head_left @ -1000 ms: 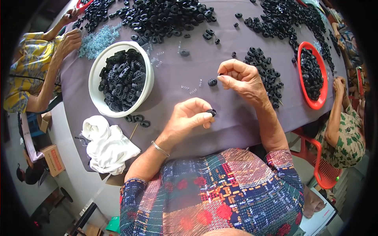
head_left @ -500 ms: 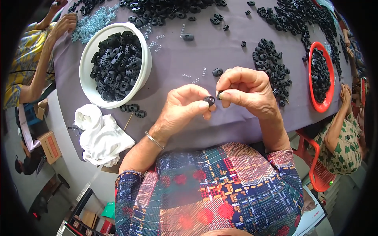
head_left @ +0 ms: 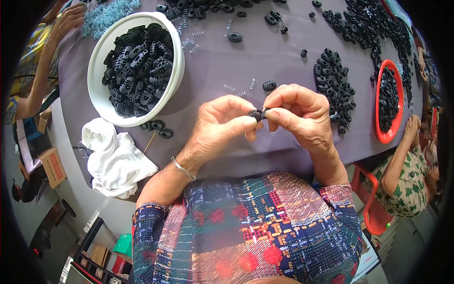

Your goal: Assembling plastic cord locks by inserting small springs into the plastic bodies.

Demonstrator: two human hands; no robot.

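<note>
Over the near part of the table, my left hand [head_left: 226, 124] pinches a black plastic cord lock body [head_left: 255, 115] between thumb and forefinger. My right hand [head_left: 301, 115] is closed on a small black cord lock piece [head_left: 265, 113], mostly covered by the fingertips. The two pieces meet between my hands; I cannot tell how far one sits inside the other. Just beyond them lie a single black cord lock part [head_left: 269, 85] and a few loose metal springs [head_left: 252, 84].
A white bowl [head_left: 178, 78] of black cord lock parts stands at left, a white cloth [head_left: 116, 158] nearer. Heaped parts [head_left: 331, 78] and a red basket [head_left: 379, 105] lie right. Springs [head_left: 106, 19] pile far left. Co-workers' arms [head_left: 40, 90] reach in at both sides.
The small piece in my right hand has come up against the body in my left; a gap showed between them before. The view has shifted slightly.
</note>
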